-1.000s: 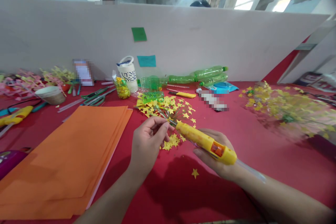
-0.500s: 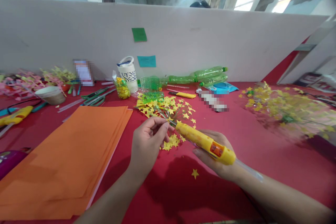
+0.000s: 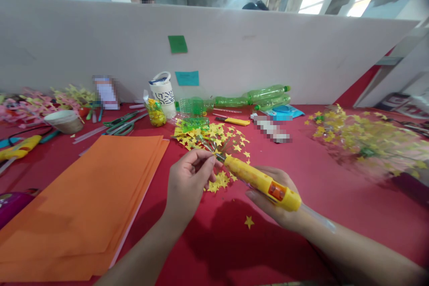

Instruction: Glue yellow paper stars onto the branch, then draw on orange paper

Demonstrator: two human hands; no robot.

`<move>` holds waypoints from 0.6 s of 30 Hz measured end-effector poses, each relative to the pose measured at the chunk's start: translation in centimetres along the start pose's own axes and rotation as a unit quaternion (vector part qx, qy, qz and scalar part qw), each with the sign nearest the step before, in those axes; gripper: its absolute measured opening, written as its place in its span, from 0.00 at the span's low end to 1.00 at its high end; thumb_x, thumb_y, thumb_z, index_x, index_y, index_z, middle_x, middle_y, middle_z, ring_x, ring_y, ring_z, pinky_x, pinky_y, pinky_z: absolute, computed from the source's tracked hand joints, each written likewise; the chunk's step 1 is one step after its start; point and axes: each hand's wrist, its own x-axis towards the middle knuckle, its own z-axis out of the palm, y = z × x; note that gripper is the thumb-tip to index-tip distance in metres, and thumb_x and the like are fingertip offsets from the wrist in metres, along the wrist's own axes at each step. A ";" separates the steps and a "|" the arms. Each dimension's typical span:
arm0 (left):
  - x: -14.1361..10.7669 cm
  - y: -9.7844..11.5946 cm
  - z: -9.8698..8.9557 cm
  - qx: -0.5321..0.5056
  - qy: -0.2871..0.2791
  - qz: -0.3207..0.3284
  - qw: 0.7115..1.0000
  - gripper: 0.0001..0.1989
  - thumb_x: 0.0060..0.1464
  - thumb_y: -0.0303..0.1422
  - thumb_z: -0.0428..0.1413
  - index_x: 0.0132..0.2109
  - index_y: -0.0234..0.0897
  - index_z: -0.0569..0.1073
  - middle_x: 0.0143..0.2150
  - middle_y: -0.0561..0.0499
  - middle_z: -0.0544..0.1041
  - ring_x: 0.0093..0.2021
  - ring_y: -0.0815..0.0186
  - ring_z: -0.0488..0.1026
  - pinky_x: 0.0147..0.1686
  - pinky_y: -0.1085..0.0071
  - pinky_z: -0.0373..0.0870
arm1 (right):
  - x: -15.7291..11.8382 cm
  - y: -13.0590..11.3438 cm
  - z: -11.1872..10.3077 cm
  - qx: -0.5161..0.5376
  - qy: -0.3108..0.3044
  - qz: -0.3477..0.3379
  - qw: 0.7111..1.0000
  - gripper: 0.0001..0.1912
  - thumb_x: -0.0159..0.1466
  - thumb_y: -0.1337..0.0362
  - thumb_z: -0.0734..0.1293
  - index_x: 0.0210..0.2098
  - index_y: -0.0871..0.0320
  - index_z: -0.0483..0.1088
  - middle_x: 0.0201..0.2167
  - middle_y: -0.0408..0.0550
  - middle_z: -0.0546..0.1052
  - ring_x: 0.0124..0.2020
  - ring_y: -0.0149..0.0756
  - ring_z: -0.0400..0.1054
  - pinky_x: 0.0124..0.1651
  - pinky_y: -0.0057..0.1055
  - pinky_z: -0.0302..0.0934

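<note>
Yellow glue gun (image 3: 263,183) gripped in R hand (image 3: 281,194), fingers wrapped around body; nozzle directed to L, at fingertips of L hand (image 3: 189,174). Small yellow star (image 3: 216,152) pinched betw. L thumb & index, at nozzle tip. Clear glue stick (image 3: 320,218) seen protruding from rear of gun, over R wrist. Loose star pile (image 3: 219,181) located on red table (image 3: 268,250), just beyond L fingers. Single star (image 3: 249,222) noted nearer, apart from pile. Orange sheets (image 3: 77,201) stacked to L of L hand.
</note>
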 end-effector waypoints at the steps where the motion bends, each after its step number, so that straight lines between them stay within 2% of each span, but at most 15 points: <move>1: 0.0 0.0 0.0 -0.001 0.000 0.001 1.000 0.04 0.52 0.32 0.55 0.33 0.35 0.70 0.19 0.57 0.70 0.20 0.74 0.66 0.17 0.81 0.63 | 0.0 0.0 0.0 0.001 -0.001 0.000 1.000 0.12 0.61 0.61 0.62 0.23 0.55 0.57 0.18 0.41 0.63 0.18 0.29 0.57 0.21 0.30 0.49; 10: 0.0 0.2 0.0 0.008 0.008 0.001 1.000 0.04 0.53 0.31 0.54 0.32 0.35 0.70 0.19 0.57 0.69 0.20 0.74 0.66 0.17 0.81 0.63 | 0.2 0.0 0.1 0.002 -0.003 0.001 1.000 0.13 0.61 0.61 0.62 0.22 0.55 0.56 0.18 0.40 0.61 0.18 0.29 0.55 0.20 0.30 0.48; 18: 0.2 -0.3 -0.5 0.051 0.018 0.079 0.995 0.03 0.53 0.30 0.55 0.36 0.37 0.72 0.28 0.53 0.75 0.23 0.75 0.67 0.21 0.81 0.65 | 0.3 -0.2 -0.2 0.014 -0.003 0.031 0.999 0.12 0.60 0.61 0.62 0.22 0.55 0.58 0.18 0.40 0.62 0.19 0.28 0.57 0.21 0.28 0.51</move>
